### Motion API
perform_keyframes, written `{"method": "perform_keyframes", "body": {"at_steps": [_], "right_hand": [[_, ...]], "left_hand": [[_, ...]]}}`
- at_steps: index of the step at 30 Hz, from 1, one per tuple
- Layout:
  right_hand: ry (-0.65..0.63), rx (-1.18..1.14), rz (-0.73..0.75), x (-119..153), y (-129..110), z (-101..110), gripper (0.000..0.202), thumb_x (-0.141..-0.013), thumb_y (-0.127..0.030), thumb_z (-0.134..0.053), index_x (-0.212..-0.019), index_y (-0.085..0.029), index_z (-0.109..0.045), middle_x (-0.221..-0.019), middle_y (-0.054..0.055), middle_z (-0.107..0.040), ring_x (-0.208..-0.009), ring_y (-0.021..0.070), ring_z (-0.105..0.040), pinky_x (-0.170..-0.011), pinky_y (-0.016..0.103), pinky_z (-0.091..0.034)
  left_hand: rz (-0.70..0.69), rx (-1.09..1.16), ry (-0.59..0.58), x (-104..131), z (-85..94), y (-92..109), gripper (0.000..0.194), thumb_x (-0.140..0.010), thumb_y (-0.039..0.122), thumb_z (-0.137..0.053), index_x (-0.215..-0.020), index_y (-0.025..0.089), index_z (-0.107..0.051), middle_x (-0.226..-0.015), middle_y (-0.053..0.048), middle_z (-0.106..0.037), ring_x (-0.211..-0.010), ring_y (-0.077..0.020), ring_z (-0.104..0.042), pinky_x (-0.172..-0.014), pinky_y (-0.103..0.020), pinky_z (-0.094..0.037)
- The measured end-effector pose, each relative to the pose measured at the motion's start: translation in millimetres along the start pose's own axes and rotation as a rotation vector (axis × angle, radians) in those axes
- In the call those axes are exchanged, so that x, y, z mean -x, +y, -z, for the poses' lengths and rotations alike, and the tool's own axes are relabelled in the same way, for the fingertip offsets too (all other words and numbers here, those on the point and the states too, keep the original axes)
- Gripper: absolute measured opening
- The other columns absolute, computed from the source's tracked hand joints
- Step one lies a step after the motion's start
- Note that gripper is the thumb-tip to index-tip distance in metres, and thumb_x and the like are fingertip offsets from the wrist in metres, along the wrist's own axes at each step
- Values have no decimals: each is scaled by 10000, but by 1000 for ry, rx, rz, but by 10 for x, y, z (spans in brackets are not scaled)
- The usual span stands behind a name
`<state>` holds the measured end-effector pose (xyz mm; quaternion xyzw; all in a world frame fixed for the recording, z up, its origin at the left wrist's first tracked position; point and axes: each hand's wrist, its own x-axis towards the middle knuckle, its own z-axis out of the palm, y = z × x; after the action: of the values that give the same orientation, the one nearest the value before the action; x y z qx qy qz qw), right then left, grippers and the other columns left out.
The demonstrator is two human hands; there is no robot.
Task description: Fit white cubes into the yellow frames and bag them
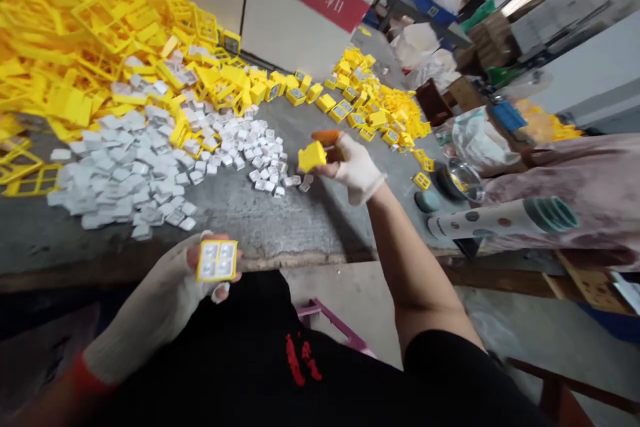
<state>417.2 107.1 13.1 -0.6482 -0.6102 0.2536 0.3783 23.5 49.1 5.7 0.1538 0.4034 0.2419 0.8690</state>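
head view: both hands [361, 170] pinching yellow pieces [312, 157], white tiles [125, 173] and yellow heaps [95, 33] beyond, printed carton [295, 20] behind.

Surface [235, 217]: left end cut off by the picture.
Yellow heap [90, 47], far left corner: cut off left and top; outermost pieces blurred, lower ones buried.
White carton [293, 27], far edge: top cut off, base partly behind the heap.
Left hand [193, 280], near edge: fingers mostly behind a paned yellow frame [217, 260]; forearm [55, 393] blurred, cropped.
Right hand [356, 167], above mid-surface: yellow piece [312, 157] partly covered, underside hidden.
Bowl [463, 197], toward right end: contents too small to identify.
Purple item [335, 320], below near edge: mostly hidden by black clothing [225, 367].
Pinkish fabric [585, 193], right end: cut off.
Stacked goods [493, 37], beyond far right corner: blurred.
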Motion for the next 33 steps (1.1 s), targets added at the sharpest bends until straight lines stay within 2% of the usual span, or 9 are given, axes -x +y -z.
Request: {"method": "perform_keyframes", "body": {"at_steps": [3,5,7,10,13,17,20,25,33], "right_hand": [[-271,-213,78,719,-337,-475,703,-813,-557,-904,-1409,-238,-712,-1268,77,-827,-1058,248,-796,-981,424,-652],[-361,-148,78,1027,-456,-653,590,-877,-455,-831,-1417,-244,-726,-1293,85,-836,-1139,268,-798,-1056,455,-641],[-355,44,86,1167,-475,-705,552,-894,-320,-755,-1442,-261,-737,-1373,95,-825,-1256,295,-774,-1132,497,-614],[-215,390,48,1187,-441,-659,544,-902,-211,-680,-1434,-281,-764,-1438,117,-807,-1298,347,-749,-1150,581,-577],[-115,628,6,1156,-510,-660,458,-960,-331,-752,-1409,-244,-781,-1351,179,-822,-1201,397,-752,-1071,615,-561],[-192,774,36,1167,-773,-801,589,-881,-449,-936,-1400,-206,-798,-1278,213,-826,-1231,445,-732,-1103,629,-523],[-247,645,106,1250,-1004,-840,625,-850,-462,-970,-1402,-215,-812,-1262,182,-827,-1210,433,-746,-1099,623,-563],[-269,196,361,1444,-1321,-792,650,-932,-689,-869,-1455,-310,-798,-1344,97,-822,-1228,365,-767,-1121,560,-618],[-248,189,610,1464,-1348,-870,601,-1035,-649,-771,-1488,-254,-778,-1322,129,-830,-1157,340,-798,-1060,524,-665]], "left_hand": [[-191,-62,7,74,-123,-43,526,-653,489,-1061,-1025,193,-835,-884,-74,-772,-748,-235,-726,-542,-285,-568],[-237,-84,-3,117,-133,-100,506,-715,499,-1021,-1053,177,-827,-921,-90,-774,-778,-247,-742,-550,-281,-558],[-229,-75,11,167,-104,-172,413,-805,458,-959,-1071,181,-807,-950,-92,-774,-791,-253,-756,-565,-284,-556],[-224,-73,60,242,-45,-265,298,-905,403,-873,-1088,189,-774,-990,-88,-775,-780,-254,-767,-570,-295,-549],[-268,-57,67,291,-10,-321,278,-942,398,-837,-1101,184,-758,-1014,-97,-789,-774,-253,-780,-561,-292,-553],[-309,0,15,316,20,-370,298,-942,408,-857,-1100,173,-765,-1030,-100,-813,-772,-242,-798,-563,-282,-581],[-331,24,-25,322,64,-422,310,-963,416,-865,-1158,186,-792,-1015,-89,-825,-760,-236,-808,-566,-281,-601],[-351,72,-106,354,71,-474,282,-983,358,-864,-1226,225,-809,-1149,-104,-860,-850,-268,-844,-567,-287,-619],[-330,22,-37,428,-75,-439,100,-1022,266,-797,-1076,184,-777,-1028,-91,-854,-846,-238,-839,-575,-264,-643]]}}
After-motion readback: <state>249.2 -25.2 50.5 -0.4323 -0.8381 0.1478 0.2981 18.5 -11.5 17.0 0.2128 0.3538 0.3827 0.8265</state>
